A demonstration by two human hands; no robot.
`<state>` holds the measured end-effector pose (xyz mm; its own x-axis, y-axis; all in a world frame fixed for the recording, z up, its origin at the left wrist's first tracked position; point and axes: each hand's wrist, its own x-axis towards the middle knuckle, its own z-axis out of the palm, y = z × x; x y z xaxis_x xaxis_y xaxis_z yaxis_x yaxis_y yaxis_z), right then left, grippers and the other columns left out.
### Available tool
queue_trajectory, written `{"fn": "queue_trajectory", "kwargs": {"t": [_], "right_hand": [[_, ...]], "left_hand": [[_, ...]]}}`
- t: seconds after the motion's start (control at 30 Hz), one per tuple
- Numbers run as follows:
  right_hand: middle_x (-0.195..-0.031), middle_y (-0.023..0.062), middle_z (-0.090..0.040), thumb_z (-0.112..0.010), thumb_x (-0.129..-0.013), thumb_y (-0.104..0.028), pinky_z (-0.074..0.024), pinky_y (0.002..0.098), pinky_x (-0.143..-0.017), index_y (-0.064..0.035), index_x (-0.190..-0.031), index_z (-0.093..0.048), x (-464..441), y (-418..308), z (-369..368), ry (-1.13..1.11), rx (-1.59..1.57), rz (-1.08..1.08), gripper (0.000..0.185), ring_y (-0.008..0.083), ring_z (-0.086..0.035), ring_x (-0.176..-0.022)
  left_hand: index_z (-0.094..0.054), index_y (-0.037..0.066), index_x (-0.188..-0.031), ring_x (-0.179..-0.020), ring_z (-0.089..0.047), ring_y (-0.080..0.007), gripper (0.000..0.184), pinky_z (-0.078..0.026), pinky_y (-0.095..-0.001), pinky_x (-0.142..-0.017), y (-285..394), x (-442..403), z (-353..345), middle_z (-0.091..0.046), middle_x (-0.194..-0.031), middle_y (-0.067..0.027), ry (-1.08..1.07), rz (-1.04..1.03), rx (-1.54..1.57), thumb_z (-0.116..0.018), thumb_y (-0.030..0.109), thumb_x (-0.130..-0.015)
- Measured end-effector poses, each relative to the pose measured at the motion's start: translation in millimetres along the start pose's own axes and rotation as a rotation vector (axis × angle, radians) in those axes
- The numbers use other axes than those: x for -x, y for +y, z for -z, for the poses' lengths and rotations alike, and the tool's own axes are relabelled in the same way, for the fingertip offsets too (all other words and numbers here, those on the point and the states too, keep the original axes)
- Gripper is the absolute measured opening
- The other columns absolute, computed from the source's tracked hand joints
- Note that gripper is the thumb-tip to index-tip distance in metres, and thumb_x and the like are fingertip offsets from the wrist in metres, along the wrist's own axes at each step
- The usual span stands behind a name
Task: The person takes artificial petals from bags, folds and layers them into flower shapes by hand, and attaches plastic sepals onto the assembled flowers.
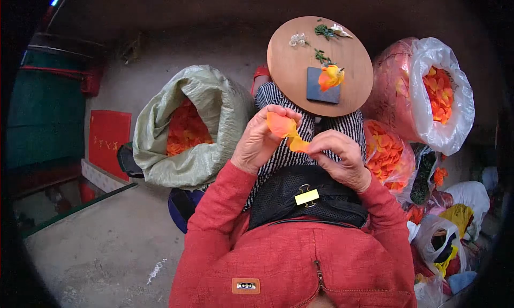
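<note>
Above my lap, an orange and yellow artificial flower petal piece (286, 130) stretches between my two hands. My left hand (261, 139) pinches its wide upper end. The narrower, twisted end sits between the thumb and fingers of my right hand (344, 157). Beyond them, a partly assembled orange-yellow artificial flower (331, 78) lies on a dark square block (323, 94). That block rests on a round wooden table (289, 56), which also bears green leaf pieces (324, 32) and a small bunch of white stamens (298, 40).
A pale woven sack (225, 131) with orange petals stands to the left. On the right are a large plastic-lined sack (393, 94) of petals, a smaller clear bag of petals (385, 155) and assorted bags (455, 217). A yellow-labelled binder clip (307, 196) sits on my black waist pouch.
</note>
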<state>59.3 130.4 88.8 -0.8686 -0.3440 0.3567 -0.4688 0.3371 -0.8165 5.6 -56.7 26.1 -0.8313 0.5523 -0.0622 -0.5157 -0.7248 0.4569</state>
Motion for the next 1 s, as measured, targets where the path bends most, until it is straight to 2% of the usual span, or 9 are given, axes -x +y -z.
{"fn": "queue_trajectory", "kwargs": {"t": [0.07,0.13,0.23,0.33,0.4,0.57,0.7,0.83,1.0], "right_hand": [[-0.080,0.0072,-0.061,-0.066,-0.068,0.005,-0.0470,0.0307,-0.067,-0.0041,-0.086,-0.061,-0.9,0.5,3.8,0.053,0.007,-0.040,0.022,0.0224,-0.059,-0.074],[-0.080,0.0076,-0.060,-0.066,-0.068,0.005,-0.0468,0.0300,-0.067,-0.0034,-0.087,-0.060,-1.6,3.0,12.8,0.113,0.028,-0.082,0.021,0.0222,-0.059,-0.074],[-0.084,0.0019,-0.057,-0.057,-0.083,-0.001,-0.0434,0.0209,-0.073,0.0000,-0.089,-0.059,-8.1,6.8,29.2,0.416,-0.148,-0.311,0.006,0.0090,-0.054,-0.081],[-0.086,0.0000,-0.056,-0.057,-0.086,-0.007,-0.0428,0.0186,-0.073,-0.0007,-0.095,-0.057,-18.4,20.4,38.7,0.585,-0.326,-0.386,0.011,0.0061,-0.053,-0.079],[-0.086,0.0003,-0.056,-0.057,-0.086,-0.008,-0.0430,0.0186,-0.071,-0.0007,-0.096,-0.056,-22.8,31.5,46.2,0.619,-0.381,-0.362,0.012,0.0060,-0.052,-0.077],[-0.088,0.0041,-0.060,-0.057,-0.087,-0.012,-0.0434,0.0208,-0.067,-0.0011,-0.099,-0.054,-28.1,54.4,65.0,0.677,-0.496,-0.373,0.017,0.0086,-0.054,-0.073],[-0.086,0.0033,-0.061,-0.058,-0.086,-0.016,-0.0437,0.0197,-0.064,-0.0026,-0.098,-0.055,-23.7,69.3,68.8,0.684,-0.572,-0.436,0.018,0.0081,-0.054,-0.069],[-0.082,0.0023,-0.061,-0.058,-0.086,-0.014,-0.0455,0.0184,-0.059,-0.0026,-0.098,-0.057,-19.7,77.4,69.3,0.671,-0.743,-0.557,0.017,0.0076,-0.056,-0.064],[-0.082,0.0019,-0.061,-0.058,-0.086,-0.015,-0.0448,0.0180,-0.059,-0.0032,-0.097,-0.057,-18.4,80.8,67.8,0.649,-0.774,-0.603,0.016,0.0069,-0.055,-0.064]], "left_hand": [[-0.054,0.006,-0.101,-0.100,-0.053,-0.0250,0.025,-0.043,-0.0387,-0.089,3.2,-2.1,-3.5,-0.058,-0.100,-0.0102,-0.004,0.006,-0.018,-0.061,0.020,-0.081],[-0.053,0.005,-0.104,-0.098,-0.056,-0.0243,0.026,-0.046,-0.0364,-0.086,6.4,-7.9,-5.4,-0.059,-0.100,-0.0095,0.088,0.060,-0.112,-0.060,0.019,-0.083],[-0.053,0.004,-0.105,-0.093,-0.057,-0.0186,0.023,-0.047,-0.0301,-0.081,5.2,-28.5,-17.0,-0.060,-0.099,-0.0082,0.108,0.026,-0.018,-0.058,0.016,-0.085],[-0.054,0.004,-0.104,-0.090,-0.057,-0.0147,0.022,-0.048,-0.0268,-0.078,2.2,-54.1,-34.7,-0.060,-0.098,-0.0071,0.135,-0.008,0.029,-0.056,0.017,-0.087],[-0.055,0.004,-0.103,-0.089,-0.057,-0.0135,0.021,-0.048,-0.0260,-0.077,1.3,-70.3,-47.5,-0.060,-0.099,-0.0069,0.150,0.003,0.032,-0.056,0.018,-0.087],[-0.057,0.006,-0.091,-0.078,-0.056,-0.0089,0.019,-0.048,-0.0228,-0.071,-3.3,-106.3,-55.9,-0.059,-0.087,-0.0030,0.214,-0.042,-0.151,-0.057,0.024,-0.087],[-0.056,0.008,-0.084,-0.067,-0.052,-0.0064,0.018,-0.047,-0.0209,-0.065,-6.4,-112.9,-54.3,-0.054,-0.074,0.0006,0.245,-0.023,-0.206,-0.057,0.025,-0.087],[-0.056,0.008,-0.082,-0.065,-0.051,-0.0064,0.017,-0.047,-0.0210,-0.065,-11.6,-117.4,-50.5,-0.053,-0.072,0.0005,0.275,-0.016,-0.201,-0.057,0.025,-0.087],[-0.055,0.007,-0.081,-0.063,-0.051,-0.0066,0.018,-0.048,-0.0199,-0.061,-13.5,-121.4,-46.7,-0.053,-0.071,-0.0001,0.343,-0.032,-0.228,-0.057,0.024,-0.087]]}}
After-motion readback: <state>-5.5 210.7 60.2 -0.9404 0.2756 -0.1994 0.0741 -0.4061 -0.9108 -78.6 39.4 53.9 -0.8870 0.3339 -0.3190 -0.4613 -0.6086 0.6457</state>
